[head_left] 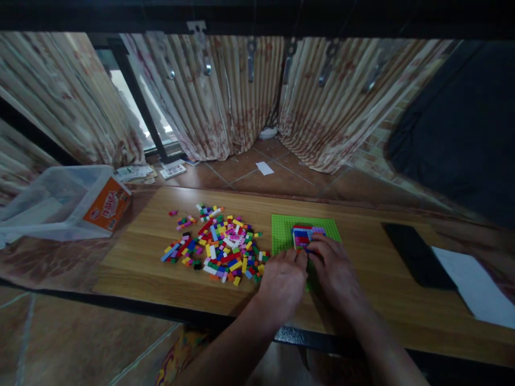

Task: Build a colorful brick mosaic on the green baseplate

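A block of joined toy bricks (302, 236) in red, blue, white and lilac stands on a green studded baseplate (281, 228). My left hand (285, 281) is closed at the near left side of this block, its fingers bent down against it. At its near right side, my right hand (332, 268) has thumb and fingers pinched close together, touching the bricks. Between the fingertips a bit of blue shows, but whether it is a loose brick or part of the block I cannot tell. The hands cover the near part of the baseplate.
Left of the baseplate lies a spread pile of loose bricks (229, 246) on the wooden table (137, 252). A clear plastic bin (60, 230) with an orange label stands at the far left. To the right are a black phone-like slab (416, 254) and white paper (477, 284).
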{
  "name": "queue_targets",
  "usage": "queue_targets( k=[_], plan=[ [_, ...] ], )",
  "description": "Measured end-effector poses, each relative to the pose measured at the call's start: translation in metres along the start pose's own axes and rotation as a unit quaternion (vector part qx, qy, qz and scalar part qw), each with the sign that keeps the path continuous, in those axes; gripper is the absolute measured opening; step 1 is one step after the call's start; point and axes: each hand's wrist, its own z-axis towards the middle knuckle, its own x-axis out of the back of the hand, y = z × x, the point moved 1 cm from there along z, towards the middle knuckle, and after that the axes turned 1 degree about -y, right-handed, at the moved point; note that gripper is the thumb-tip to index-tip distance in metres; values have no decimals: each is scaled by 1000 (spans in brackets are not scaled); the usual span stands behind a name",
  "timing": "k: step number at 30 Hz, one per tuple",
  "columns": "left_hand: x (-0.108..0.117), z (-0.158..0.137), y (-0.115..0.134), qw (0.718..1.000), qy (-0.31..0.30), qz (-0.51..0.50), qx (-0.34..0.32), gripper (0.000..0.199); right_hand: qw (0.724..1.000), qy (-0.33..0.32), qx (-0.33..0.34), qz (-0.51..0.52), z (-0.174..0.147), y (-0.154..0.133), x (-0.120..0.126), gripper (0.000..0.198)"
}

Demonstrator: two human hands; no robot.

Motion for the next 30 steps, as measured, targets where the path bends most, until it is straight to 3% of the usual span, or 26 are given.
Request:
queue_targets(
  k=[22, 30],
  plan=[
    [-3, -5, 6, 999, 14, -42, 22, 29, 995, -15, 81, -53, 0, 15, -5, 32],
    [-3, -3, 5, 998, 5, -48, 28, 31, 999, 13, -16, 32, 3, 5, 1, 22]
  ],
)
